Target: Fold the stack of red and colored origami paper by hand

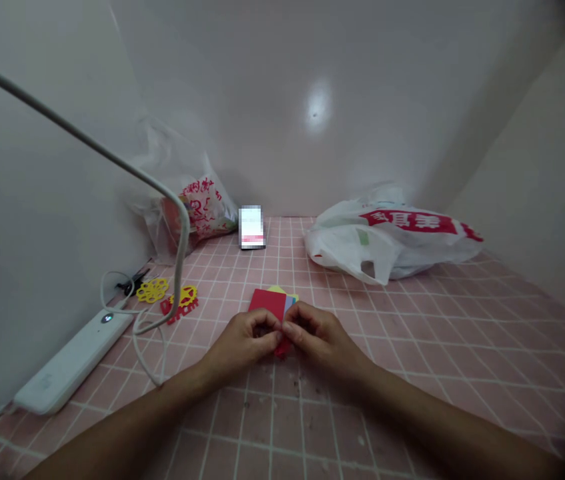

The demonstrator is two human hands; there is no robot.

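Observation:
My left hand (257,337) and my right hand (315,333) meet in front of me at the middle of the table, thumbs and forefingers pinched together. Between their fingertips is a small red piece (282,348), mostly covered by the fingers; its material and exact shape cannot be made out. Just behind the hands lies a red sheet (268,301), flat and rectangular. Partly under it, to the right, show the edges of a yellow sheet (276,289) and a bluish-purple sheet (289,302).
On the left are a long white device (75,360) with a cable (181,253), yellow cutouts (152,291), red letter cutouts (182,310) and a black-handled item (133,285). Farther back stand a plastic bag (207,207), a lit phone (251,227) and a white bag (392,237) on the pink tiled surface (412,320).

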